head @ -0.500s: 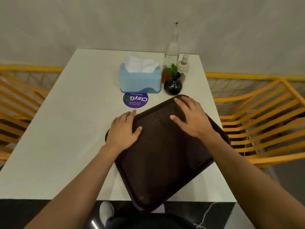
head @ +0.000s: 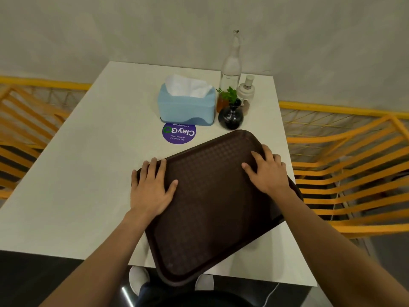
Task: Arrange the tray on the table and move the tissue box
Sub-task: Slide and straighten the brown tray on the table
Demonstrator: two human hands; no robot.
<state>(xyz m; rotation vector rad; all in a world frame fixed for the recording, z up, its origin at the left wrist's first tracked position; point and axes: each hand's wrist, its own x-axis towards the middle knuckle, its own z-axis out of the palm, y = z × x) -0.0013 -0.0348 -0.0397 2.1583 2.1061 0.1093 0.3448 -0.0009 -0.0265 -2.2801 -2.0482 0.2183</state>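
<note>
A dark brown tray (head: 212, 218) lies skewed on the white table (head: 84, 173), its near corner sticking out over the table's front edge. My left hand (head: 151, 188) rests flat on the tray's left corner with fingers spread. My right hand (head: 269, 171) lies flat on the tray near its right rim, fingers apart. The light blue tissue box (head: 187, 107), with white tissue sticking out on top, stands farther back, beyond the tray and apart from both hands.
A purple round sticker (head: 179, 132) lies between box and tray. A black vase with a green sprig (head: 231, 115), a clear bottle (head: 231, 67) and a white dispenser (head: 246, 90) stand right of the box. Orange slatted seating (head: 349, 173) flanks the table.
Both hands have slid apart, the left toward the tray's left corner and the right toward its right rim. The tray has turned only slightly.
</note>
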